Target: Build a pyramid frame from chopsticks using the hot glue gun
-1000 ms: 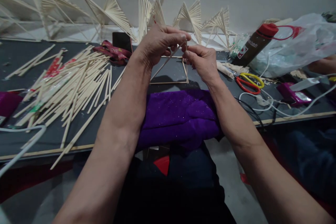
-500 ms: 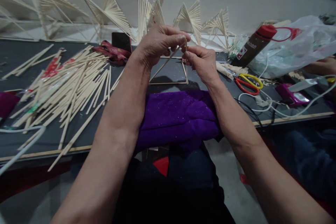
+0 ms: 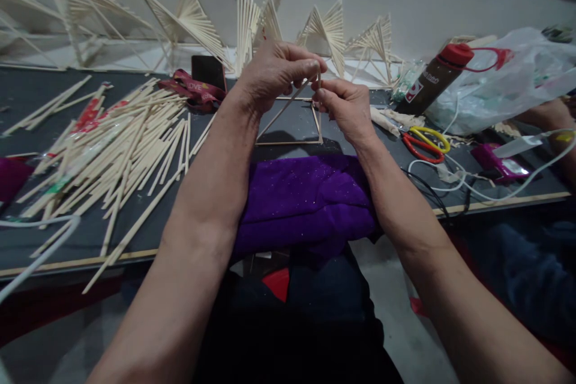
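Nearest the body, a folded purple cloth (image 3: 308, 198) lies along the near edge of the table (image 3: 148, 234), beneath and between the two forearms. Just beyond it, a flat stick frame (image 3: 290, 143) rests on the tabletop, its front bar parallel to the cloth.

Above the frame, two thin members meet at a raised point: a slanting stick (image 3: 285, 107), coming up from the left, and an upright stick (image 3: 320, 117), rising near the frame's right front corner. The left hand (image 3: 276, 72) has thumb and forefinger pressed together on the top end of the slanting stick. The right hand (image 3: 345, 103) pinches the upright stick just below that point. The fingers partly cover the junction; whether the two ends are bonded or merely touching cannot be told.

Change status: both grips match those of a second ago; only the viewpoint has shifted slightly. This suggests a steadying stage, with alignment maintained rather than adjusted.

To the left lies a pile of loose sticks (image 3: 135, 150). To the right are scissors (image 3: 426, 160) with red and yellow handles, then a tilted bottle (image 3: 425, 84) against a plastic bag (image 3: 490, 93). Farthest, fan-shaped stick structures (image 3: 330, 30) stand in a row along the wall.
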A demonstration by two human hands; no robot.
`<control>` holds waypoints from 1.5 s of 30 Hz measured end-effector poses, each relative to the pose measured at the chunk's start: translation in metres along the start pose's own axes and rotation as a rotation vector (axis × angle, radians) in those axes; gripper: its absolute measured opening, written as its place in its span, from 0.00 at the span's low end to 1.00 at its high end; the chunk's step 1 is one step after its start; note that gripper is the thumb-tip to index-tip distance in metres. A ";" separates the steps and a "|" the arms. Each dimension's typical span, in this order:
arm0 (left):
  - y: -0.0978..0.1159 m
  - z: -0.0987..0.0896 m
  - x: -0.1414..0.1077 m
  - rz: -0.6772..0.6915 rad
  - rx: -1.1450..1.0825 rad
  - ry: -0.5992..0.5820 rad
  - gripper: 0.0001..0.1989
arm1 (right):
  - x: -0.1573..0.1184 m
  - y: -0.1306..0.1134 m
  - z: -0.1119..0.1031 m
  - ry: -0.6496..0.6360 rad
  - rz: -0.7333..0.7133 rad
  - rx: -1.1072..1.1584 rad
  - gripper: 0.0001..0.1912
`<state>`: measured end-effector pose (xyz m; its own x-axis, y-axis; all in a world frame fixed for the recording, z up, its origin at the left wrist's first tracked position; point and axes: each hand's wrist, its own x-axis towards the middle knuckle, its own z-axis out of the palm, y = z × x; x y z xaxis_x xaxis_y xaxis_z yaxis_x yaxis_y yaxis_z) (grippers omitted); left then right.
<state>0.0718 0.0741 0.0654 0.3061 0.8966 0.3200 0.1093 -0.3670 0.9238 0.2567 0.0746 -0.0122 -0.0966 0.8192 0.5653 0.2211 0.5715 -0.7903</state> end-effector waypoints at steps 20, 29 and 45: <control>-0.001 0.005 -0.002 0.049 -0.093 0.012 0.06 | 0.001 0.002 0.000 0.001 -0.014 0.012 0.18; -0.006 0.003 0.001 0.069 -0.111 -0.012 0.03 | -0.001 -0.006 0.001 0.012 0.041 0.007 0.18; -0.005 0.005 0.000 0.034 -0.108 -0.009 0.04 | 0.000 -0.002 0.001 0.007 0.025 0.036 0.17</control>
<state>0.0760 0.0747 0.0600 0.3164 0.8818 0.3498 -0.0035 -0.3677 0.9299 0.2552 0.0737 -0.0104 -0.0849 0.8329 0.5468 0.1879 0.5523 -0.8122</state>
